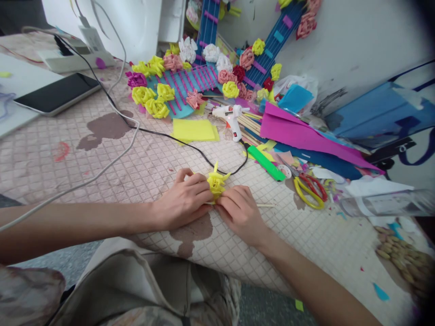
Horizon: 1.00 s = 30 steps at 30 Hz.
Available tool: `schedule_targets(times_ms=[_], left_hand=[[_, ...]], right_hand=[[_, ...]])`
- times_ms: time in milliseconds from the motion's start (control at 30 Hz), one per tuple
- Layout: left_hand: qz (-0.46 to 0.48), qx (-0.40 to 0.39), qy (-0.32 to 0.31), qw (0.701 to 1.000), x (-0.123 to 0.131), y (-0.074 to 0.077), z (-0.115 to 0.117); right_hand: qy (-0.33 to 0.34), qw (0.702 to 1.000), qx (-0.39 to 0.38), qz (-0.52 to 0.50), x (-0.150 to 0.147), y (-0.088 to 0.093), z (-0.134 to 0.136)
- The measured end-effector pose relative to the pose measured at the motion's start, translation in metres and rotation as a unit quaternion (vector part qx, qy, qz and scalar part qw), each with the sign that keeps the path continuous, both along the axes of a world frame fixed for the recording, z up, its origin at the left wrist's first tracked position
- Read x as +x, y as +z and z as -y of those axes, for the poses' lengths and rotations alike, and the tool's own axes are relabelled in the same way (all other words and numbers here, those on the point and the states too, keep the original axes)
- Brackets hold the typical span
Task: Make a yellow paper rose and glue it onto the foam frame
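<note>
Both of my hands meet at a small yellow paper flower [216,183] on the pink quilted surface [142,154]. My left hand [185,199] has its fingers curled and pinches the flower from the left. From the right, my right hand [239,213] pinches the same flower with closed fingers. A thin wooden stick [265,205] pokes out just right of my right hand. A black cable [190,146] runs past the flower toward a white glue gun [231,118].
Yellow paper sheet [194,130], green cutter [266,163], yellow-and-red scissors [310,188] and magenta and blue sheets [299,133] lie beyond my hands. Blue craft pieces with paper flowers [183,81] stand at the back. A tablet [57,93] and power strip [73,56] are far left.
</note>
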State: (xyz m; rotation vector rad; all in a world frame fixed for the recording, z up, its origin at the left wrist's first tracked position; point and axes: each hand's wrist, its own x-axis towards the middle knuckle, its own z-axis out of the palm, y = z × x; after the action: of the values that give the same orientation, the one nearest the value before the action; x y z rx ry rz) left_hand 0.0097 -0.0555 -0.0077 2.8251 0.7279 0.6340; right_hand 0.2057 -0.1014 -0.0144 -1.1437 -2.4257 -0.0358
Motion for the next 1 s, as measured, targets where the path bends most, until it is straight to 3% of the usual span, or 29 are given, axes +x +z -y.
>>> schedule_targets(times_ms=[200, 433, 1000], left_hand=[[-0.008, -0.012, -0.012, 1.000, -0.0002, 0.0000, 0.0001], [-0.010, -0.022, -0.011, 1.000, 0.0012, 0.0031, 0.0003], [-0.001, 0.016, -0.009, 1.000, 0.0007, 0.0006, -0.0006]], right_hand=[[0.001, 1.000, -0.010, -0.023, 0.0016, 0.0030, 0.0022], [0.037, 0.998, 0.044, -0.037, 0.0063, -0.0001, 0.0064], [-0.017, 0.999, 0.038, 0.029, 0.0014, -0.0013, 0.0052]])
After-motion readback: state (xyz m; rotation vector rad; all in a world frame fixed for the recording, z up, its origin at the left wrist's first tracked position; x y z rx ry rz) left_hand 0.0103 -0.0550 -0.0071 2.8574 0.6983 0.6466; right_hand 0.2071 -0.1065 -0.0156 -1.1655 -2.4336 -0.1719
